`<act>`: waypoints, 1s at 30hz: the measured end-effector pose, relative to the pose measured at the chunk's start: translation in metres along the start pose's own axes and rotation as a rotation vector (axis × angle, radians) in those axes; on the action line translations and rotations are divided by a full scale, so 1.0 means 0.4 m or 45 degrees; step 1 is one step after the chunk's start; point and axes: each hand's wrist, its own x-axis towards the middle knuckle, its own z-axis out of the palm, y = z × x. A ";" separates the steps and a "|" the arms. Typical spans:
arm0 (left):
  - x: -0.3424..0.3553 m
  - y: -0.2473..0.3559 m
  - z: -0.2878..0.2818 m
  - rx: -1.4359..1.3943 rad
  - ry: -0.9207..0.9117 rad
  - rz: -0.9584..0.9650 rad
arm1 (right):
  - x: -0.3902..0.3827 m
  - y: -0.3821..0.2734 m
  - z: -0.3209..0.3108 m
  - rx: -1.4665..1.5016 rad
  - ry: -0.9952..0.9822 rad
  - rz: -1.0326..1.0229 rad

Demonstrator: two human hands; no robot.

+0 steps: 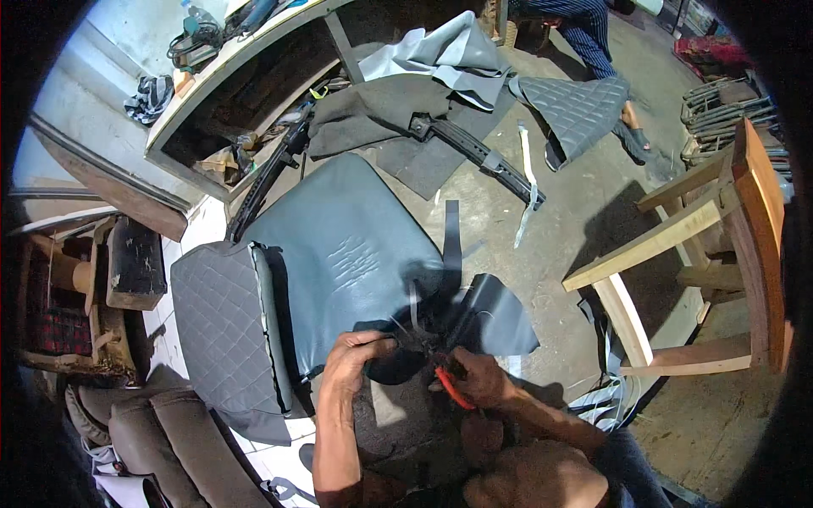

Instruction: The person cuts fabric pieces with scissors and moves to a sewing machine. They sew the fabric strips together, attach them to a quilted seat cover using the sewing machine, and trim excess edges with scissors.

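Observation:
A large grey-blue leatherette seat cover (339,254) lies spread on the floor, with a quilted diamond-stitched panel (222,330) at its left. My left hand (351,360) grips the cover's dark folded edge near its lower end. My right hand (478,378) holds red-handled scissors (450,389) at the same edge, close to a loose curved flap of the same material (495,317). The scissor blades are hidden among the dark folds. My bare knees show below the hands.
An unfinished wooden chair frame (703,220) stands at the right. Black plastic trim strips (483,157), grey fabric pieces (449,55) and a quilted piece (576,106) lie beyond. A person's legs (593,42) are at the top. A workbench (246,85) stands upper left, brown cushions (169,440) lower left.

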 end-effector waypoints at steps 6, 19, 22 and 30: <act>-0.026 0.034 0.010 0.010 0.013 -0.025 | 0.024 -0.025 -0.102 -0.058 -0.316 0.033; -0.046 0.058 0.022 0.157 0.025 -0.070 | 0.051 0.013 -0.119 -0.139 -0.370 -0.147; -0.033 0.004 -0.011 0.082 0.021 -0.016 | 0.049 0.005 -0.125 -0.230 -0.360 -0.147; -0.089 0.032 0.053 0.113 0.108 -0.028 | 0.005 0.188 -0.228 -0.651 0.632 0.338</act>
